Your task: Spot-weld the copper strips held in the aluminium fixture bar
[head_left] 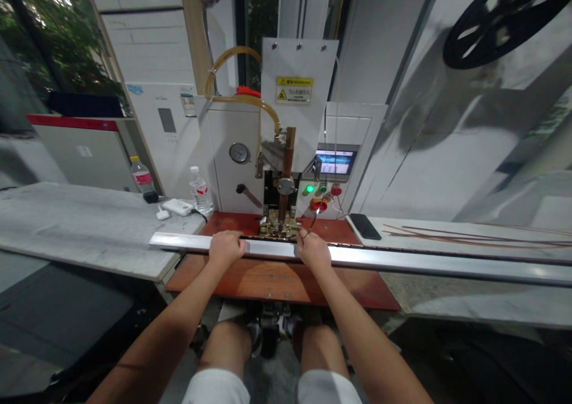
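A long silver metal rail (402,260) lies across the red-brown work plate (277,282) in front of a white welding machine (286,154). My left hand (226,248) rests curled over the rail, left of the machine's copper electrode (289,154). My right hand (314,251) grips the rail on the right and pinches a thin dark wire (313,220) that sticks up toward the brass fixture (279,228) under the electrode.
Two water bottles (199,189) and a white power bank (177,207) stand on the grey bench at left. A black phone (365,226) and several thin copper rods (469,235) lie at right. A foot pedal (270,326) sits between my knees.
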The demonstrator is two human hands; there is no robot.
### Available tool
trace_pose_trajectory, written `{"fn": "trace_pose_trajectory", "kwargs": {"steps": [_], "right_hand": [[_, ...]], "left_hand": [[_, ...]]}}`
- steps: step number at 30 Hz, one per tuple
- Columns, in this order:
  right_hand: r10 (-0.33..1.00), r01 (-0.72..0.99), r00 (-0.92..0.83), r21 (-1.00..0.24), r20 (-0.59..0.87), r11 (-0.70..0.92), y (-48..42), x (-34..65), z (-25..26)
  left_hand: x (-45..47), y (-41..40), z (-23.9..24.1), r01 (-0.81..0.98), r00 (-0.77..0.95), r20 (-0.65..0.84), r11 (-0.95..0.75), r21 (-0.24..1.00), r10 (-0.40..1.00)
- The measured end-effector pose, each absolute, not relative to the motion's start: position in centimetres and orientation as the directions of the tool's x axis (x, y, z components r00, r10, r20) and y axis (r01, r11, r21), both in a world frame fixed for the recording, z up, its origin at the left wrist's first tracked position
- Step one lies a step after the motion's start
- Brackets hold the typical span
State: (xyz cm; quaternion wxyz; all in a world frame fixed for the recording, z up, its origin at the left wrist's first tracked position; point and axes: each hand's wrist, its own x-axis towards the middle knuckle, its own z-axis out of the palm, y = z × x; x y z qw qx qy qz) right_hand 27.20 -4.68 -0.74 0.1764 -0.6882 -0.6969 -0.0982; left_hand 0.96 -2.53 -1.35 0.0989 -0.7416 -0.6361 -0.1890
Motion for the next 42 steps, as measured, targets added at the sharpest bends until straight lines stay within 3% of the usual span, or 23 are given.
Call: {"fn": "trace_pose_trajectory", "kwargs": {"steps": [42], "right_hand": [[0.871,0.998,-0.016,-0.052,0.491,0.048,-4.1,28.5,-2.2]], "left_hand": [[1.7,-2.6,-1.9,0.976,0.142,0.486,-0.205,0.079,0.862]]}}
